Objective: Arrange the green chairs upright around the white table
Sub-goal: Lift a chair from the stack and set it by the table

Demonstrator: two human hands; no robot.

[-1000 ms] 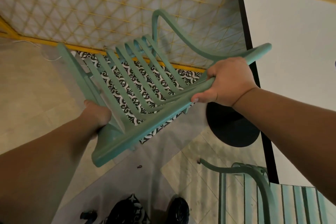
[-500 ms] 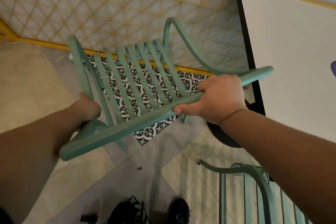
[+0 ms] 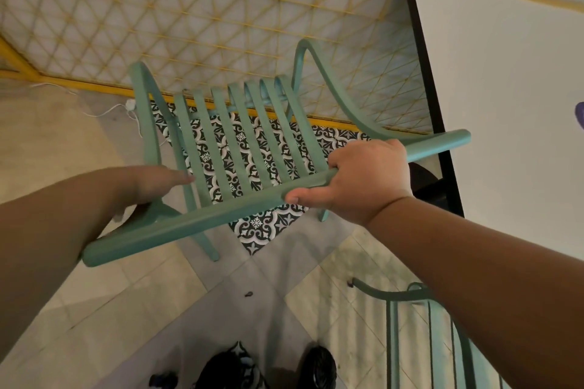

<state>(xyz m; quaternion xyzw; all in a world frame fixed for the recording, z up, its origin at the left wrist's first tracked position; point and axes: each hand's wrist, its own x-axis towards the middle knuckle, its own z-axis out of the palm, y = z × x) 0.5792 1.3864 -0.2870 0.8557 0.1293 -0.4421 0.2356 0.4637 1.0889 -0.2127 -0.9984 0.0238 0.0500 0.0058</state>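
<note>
Green chair [image 3: 240,148] upright, top rail running left-right, right hand [image 3: 363,180] gripping rail

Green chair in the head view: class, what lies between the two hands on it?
In the head view, the green chair's top rail and back slats lie between the left hand and the right hand.

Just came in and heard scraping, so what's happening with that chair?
A person is setting a green slatted chair down beside the white table. The right hand grips the chair's top rail, while the left hand rests open by the left end of the frame. Whether the chair's legs are touching the tiled floor is hard to tell. A second green chair stands at lower right, next to the table.
</note>
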